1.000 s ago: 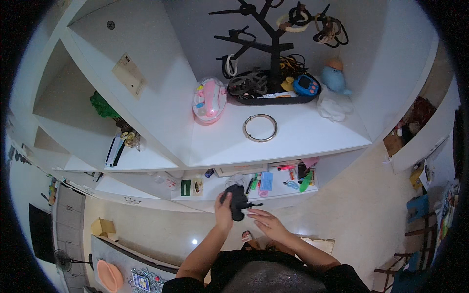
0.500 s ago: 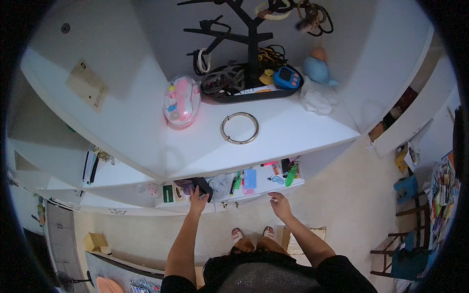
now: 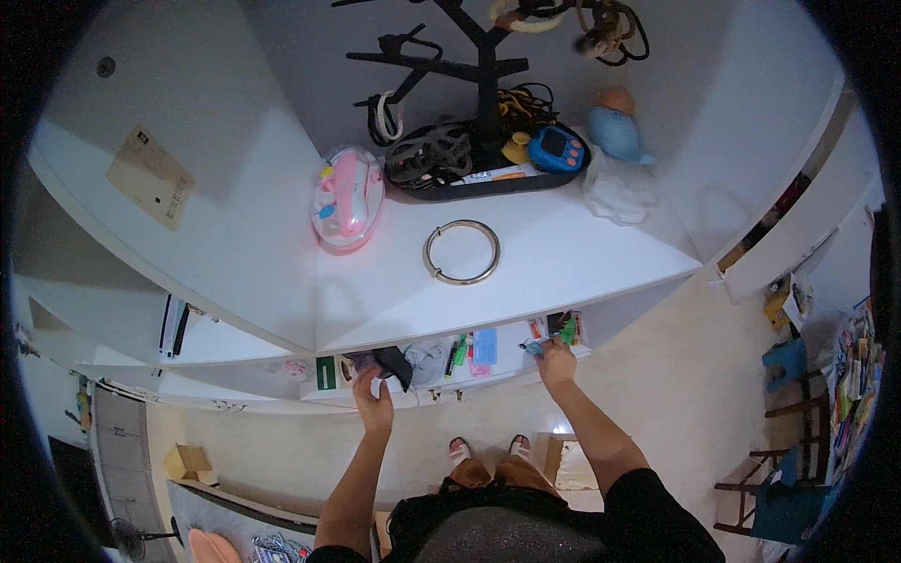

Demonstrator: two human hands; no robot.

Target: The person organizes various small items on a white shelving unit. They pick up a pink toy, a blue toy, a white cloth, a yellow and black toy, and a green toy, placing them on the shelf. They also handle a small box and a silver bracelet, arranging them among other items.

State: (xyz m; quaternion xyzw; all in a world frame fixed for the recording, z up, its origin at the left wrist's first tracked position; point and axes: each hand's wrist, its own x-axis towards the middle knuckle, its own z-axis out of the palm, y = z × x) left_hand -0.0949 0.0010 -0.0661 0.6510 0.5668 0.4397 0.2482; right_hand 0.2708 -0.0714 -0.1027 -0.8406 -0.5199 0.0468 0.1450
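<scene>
Evidently built to sort small belongings, the white open-fronted cabinet (image 3: pixel 375 302) frames everything, and its upper shelf bears a black tree-shaped stand (image 3: pixel 487 98) on an oval tray base. Brown and black cord loops (image 3: pixel 615 36) hang from the stand's branches, probably so they don't tangle, while its raised rim seems meant to corral loose pieces. Just left of the stand sits a pink, clear-topped oval case (image 3: pixel 349 202), flat on its base. On the lower shelf, below and to the left of the stand, lies a soft grey-black bundle (image 3: pixel 394 362), slumped as limp material would be. The left hand (image 3: pixel 374 405) is at its near edge, thumb and fingers apart, perhaps merely steadying it; contact is unclear. Directly in front of the stand lies a silver metal ring (image 3: pixel 496 251), its round form lying flat and stable. Below and to the right of the stand, the right hand (image 3: pixel 558 364) bends its fingers beside a small pale-blue looped object (image 3: pixel 532 346); whether they pinch it I cannot tell.
</scene>
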